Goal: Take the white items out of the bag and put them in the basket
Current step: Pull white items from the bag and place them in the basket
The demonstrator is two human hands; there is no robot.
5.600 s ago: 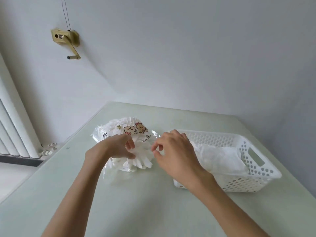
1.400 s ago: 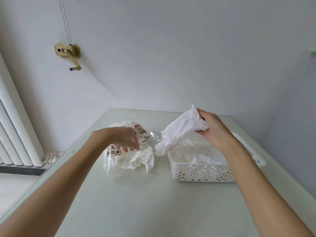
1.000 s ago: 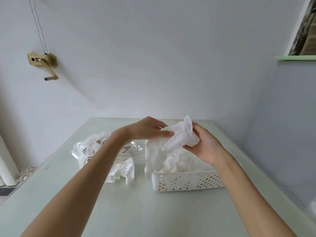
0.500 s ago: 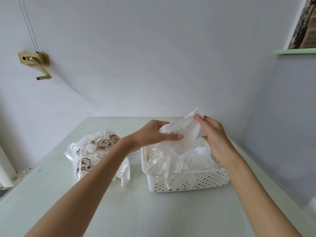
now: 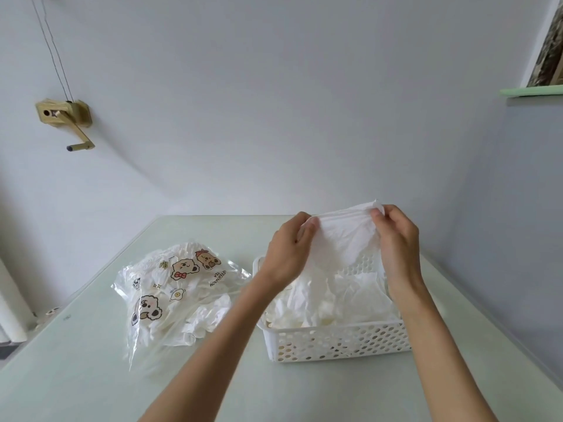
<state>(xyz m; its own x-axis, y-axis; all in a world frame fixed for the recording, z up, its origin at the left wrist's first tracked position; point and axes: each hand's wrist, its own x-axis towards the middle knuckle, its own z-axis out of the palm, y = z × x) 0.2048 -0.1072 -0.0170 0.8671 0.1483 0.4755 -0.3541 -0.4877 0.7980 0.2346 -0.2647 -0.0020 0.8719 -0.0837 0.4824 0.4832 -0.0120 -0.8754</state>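
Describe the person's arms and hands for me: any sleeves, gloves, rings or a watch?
Both forearms are bare as far as the frame shows; no sleeves appear. The left hand and right hand wear no gloves, and no rings, watch or bracelet are visible.

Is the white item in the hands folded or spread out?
Spread out: the left hand and right hand pinch the white item above the basket.

The only words I can read are "AFTERNOON TEA", printed small and sideways on the bag [image 5: 182,287], right of the cartoon bears. There's tiny print near the egg drawing, too small for me to read.
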